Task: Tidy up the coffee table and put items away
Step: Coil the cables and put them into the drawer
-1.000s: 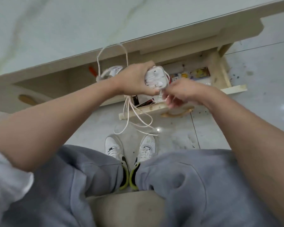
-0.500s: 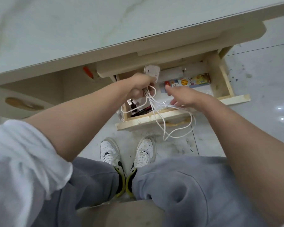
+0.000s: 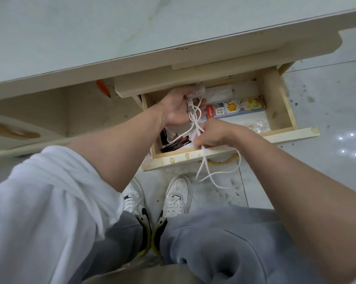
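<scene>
A wooden drawer (image 3: 218, 152) stands pulled out from under the pale marble coffee table (image 3: 132, 33). My left hand (image 3: 179, 108) is inside the drawer near its back left, shut on a white charger plug (image 3: 196, 91) that is half hidden under the table's rail. The white cable (image 3: 205, 173) runs from that hand forward, through the pinched fingers of my right hand (image 3: 214, 134) above the drawer's front edge. Loose loops of the cable hang over the front board toward the floor.
In the drawer lie a colourful long box (image 3: 236, 106), dark red-and-black packets (image 3: 176, 143) and a crumpled clear wrapper (image 3: 259, 126). My knees in grey trousers and white shoes (image 3: 178, 195) are just below it. A tiled floor lies to the right.
My left hand has carried the plug from in front of the table down into the back of the drawer. My right hand has come down over the drawer front, gathering the cable.
</scene>
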`<control>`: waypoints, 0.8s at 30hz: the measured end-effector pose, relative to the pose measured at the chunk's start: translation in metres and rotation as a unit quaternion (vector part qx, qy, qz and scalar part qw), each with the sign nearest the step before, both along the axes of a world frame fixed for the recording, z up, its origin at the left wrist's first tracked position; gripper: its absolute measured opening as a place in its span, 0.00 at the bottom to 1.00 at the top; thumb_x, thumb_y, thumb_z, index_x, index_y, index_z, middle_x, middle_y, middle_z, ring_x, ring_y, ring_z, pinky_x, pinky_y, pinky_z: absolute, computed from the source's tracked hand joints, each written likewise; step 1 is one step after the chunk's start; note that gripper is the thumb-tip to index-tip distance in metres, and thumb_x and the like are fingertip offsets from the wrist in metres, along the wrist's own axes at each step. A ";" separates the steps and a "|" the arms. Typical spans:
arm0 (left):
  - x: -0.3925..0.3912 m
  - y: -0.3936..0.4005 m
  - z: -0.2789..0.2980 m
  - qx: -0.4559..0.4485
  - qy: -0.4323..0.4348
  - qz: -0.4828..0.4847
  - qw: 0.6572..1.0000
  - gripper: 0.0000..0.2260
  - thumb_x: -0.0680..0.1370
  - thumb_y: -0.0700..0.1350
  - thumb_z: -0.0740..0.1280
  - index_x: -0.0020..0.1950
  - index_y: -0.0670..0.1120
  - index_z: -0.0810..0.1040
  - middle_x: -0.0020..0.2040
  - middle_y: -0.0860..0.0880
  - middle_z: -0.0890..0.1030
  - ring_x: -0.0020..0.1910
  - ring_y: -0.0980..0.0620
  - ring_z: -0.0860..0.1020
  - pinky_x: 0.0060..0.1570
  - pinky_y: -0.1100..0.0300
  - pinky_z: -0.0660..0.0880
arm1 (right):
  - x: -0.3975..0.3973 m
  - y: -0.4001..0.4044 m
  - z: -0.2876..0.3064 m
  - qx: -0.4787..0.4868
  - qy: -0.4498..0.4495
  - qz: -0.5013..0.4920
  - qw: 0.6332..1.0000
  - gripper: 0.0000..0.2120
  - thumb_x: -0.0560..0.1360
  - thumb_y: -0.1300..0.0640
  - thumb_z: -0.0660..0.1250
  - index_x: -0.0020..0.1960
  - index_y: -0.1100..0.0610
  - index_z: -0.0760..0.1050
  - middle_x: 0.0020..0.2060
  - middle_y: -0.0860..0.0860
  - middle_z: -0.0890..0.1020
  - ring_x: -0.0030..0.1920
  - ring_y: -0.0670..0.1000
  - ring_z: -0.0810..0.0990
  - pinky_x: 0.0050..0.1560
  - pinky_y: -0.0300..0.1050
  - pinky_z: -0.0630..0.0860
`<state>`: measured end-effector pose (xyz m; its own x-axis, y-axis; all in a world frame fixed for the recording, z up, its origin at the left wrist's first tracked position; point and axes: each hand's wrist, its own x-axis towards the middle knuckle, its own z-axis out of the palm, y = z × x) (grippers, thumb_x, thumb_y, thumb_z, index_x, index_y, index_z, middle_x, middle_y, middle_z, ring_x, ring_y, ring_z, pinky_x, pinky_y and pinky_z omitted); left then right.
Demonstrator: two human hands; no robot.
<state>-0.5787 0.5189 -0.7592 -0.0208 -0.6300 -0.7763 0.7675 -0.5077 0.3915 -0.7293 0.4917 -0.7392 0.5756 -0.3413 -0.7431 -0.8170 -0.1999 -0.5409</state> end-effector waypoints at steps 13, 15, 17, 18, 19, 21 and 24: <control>0.015 0.029 -0.010 0.000 -0.079 -0.040 0.996 0.11 0.79 0.53 0.62 0.51 0.45 0.75 0.37 0.48 0.77 0.32 0.53 0.70 0.32 0.61 0.66 | -0.036 -0.069 0.004 -0.108 -0.087 -0.459 0.878 0.09 0.76 0.50 0.65 0.54 0.52 0.73 0.43 0.51 0.79 0.41 0.52 0.79 0.42 0.49 0.81; 0.005 0.025 -0.022 0.034 -0.194 -0.111 0.974 0.11 0.80 0.53 0.64 0.52 0.45 0.76 0.37 0.47 0.76 0.32 0.51 0.71 0.37 0.58 0.70 | -0.034 -0.058 -0.003 -0.152 0.029 -0.220 0.963 0.11 0.75 0.53 0.70 0.54 0.56 0.76 0.46 0.55 0.81 0.39 0.53 0.78 0.34 0.44 0.73; -0.005 0.020 -0.029 0.069 -0.280 -0.211 0.934 0.11 0.80 0.51 0.65 0.48 0.44 0.77 0.39 0.46 0.77 0.34 0.49 0.73 0.42 0.54 0.73 | -0.036 -0.052 -0.003 -0.183 0.137 -0.056 0.972 0.16 0.72 0.56 0.73 0.57 0.60 0.75 0.49 0.56 0.79 0.42 0.55 0.77 0.33 0.43 0.68; -0.008 0.018 -0.032 0.080 -0.306 -0.248 0.915 0.11 0.80 0.52 0.65 0.48 0.44 0.77 0.40 0.46 0.78 0.36 0.49 0.74 0.43 0.54 0.74 | -0.038 -0.052 0.000 -0.179 0.153 -0.033 0.971 0.20 0.71 0.58 0.73 0.61 0.61 0.74 0.50 0.56 0.78 0.43 0.55 0.76 0.32 0.43 0.68; -0.011 0.017 -0.034 0.091 -0.320 -0.282 0.900 0.13 0.80 0.55 0.64 0.49 0.45 0.77 0.41 0.46 0.77 0.38 0.48 0.74 0.44 0.55 0.76 | -0.038 -0.053 0.004 -0.174 0.151 -0.030 0.973 0.23 0.71 0.60 0.72 0.64 0.61 0.71 0.50 0.56 0.77 0.43 0.55 0.76 0.32 0.43 0.68; -0.015 0.014 -0.034 0.115 -0.340 -0.375 0.855 0.20 0.81 0.61 0.60 0.56 0.45 0.75 0.45 0.46 0.76 0.42 0.46 0.77 0.53 0.53 0.80 | -0.037 -0.060 0.012 -0.174 0.132 -0.042 0.975 0.31 0.71 0.62 0.72 0.71 0.60 0.64 0.52 0.57 0.77 0.45 0.56 0.77 0.34 0.45 0.71; -0.011 0.013 -0.019 0.127 -0.351 -0.497 0.783 0.29 0.78 0.66 0.60 0.68 0.45 0.72 0.44 0.48 0.75 0.37 0.49 0.80 0.50 0.54 0.81 | -0.035 -0.066 0.024 -0.211 0.134 -0.020 0.968 0.40 0.72 0.64 0.70 0.78 0.57 0.55 0.60 0.59 0.77 0.50 0.58 0.77 0.42 0.48 0.73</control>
<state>-0.5895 0.5317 -0.7785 0.0855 -0.3964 -0.9141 -0.4161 -0.8478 0.3287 -0.7645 0.4254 -0.7154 0.3617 -0.6657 -0.6527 -0.9283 -0.3220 -0.1860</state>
